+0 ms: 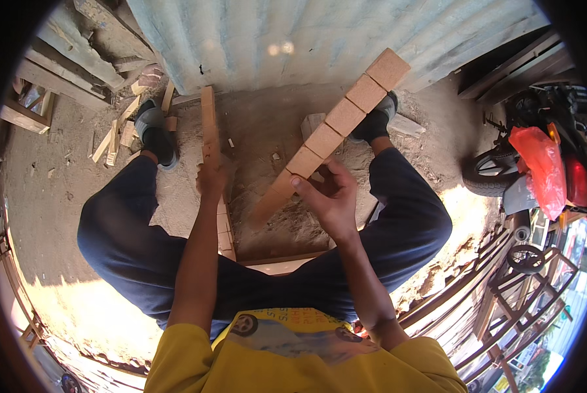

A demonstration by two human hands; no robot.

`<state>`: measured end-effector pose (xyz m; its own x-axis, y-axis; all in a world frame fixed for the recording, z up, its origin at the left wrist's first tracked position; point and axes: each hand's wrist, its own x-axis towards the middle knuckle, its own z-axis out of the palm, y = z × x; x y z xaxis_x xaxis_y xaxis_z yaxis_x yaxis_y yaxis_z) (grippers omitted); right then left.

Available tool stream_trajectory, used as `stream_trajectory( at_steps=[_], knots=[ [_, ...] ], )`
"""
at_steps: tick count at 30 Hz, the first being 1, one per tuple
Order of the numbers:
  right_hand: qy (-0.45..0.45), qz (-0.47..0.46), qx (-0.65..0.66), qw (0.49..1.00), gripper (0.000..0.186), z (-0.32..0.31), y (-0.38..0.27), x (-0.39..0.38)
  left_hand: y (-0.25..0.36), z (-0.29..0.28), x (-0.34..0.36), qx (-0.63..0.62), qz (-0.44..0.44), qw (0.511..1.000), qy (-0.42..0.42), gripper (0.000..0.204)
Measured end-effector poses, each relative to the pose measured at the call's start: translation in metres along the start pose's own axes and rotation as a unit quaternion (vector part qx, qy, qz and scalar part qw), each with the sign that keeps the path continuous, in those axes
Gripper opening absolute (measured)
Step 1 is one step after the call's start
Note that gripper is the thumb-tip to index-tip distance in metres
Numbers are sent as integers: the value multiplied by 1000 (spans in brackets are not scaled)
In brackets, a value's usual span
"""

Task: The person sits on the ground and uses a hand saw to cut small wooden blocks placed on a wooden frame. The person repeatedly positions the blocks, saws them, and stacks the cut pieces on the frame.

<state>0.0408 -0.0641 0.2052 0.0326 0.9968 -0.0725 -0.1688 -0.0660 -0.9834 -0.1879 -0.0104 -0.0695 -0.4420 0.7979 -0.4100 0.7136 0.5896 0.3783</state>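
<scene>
My right hand (332,200) grips a long wooden strip (346,116), its thumb on the near face and its fingers curled at the edge. Dark cross lines divide that strip into several square sections. It slants from lower left to upper right, and its lower end is blurred. My left hand (211,178), smeared a little by motion, is closed around a narrower wooden stick (209,114) that points away from me. Below that hand shows a lined wooden piece (224,229); whether it belongs to the same stick I cannot tell.
Wood offcuts (114,139) lie by my left foot. A corrugated metal sheet (319,46) stands ahead. At right is a motorcycle (496,171) with a red plastic bag (539,167). A wooden board (283,259) crosses the sandy ground between my legs.
</scene>
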Motion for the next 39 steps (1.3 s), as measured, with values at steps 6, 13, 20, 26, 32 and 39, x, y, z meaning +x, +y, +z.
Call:
stream_trajectory(
  at_steps=[6,13,20,26,32,39],
  knots=[
    [67,105,-121,985,35,-2,21,13,1,-11,5,32,-18,998,-59,92],
    [217,305,169,912,41,17,110,28,23,-55,-14,-257,-67,962,66,91],
    [331,399,116,847,47,56,163,46,18,-81,8,-353,-76,926,110,77],
    [337,431,186,816,54,62,187,58,1,-54,7,-237,-80,965,-73,83],
    [218,458,279,815,50,52,209,66,-8,-49,11,-144,-20,984,-107,89],
    [124,449,268,843,60,16,233,62,13,-61,-10,-155,-21,982,-111,82]
  ],
)
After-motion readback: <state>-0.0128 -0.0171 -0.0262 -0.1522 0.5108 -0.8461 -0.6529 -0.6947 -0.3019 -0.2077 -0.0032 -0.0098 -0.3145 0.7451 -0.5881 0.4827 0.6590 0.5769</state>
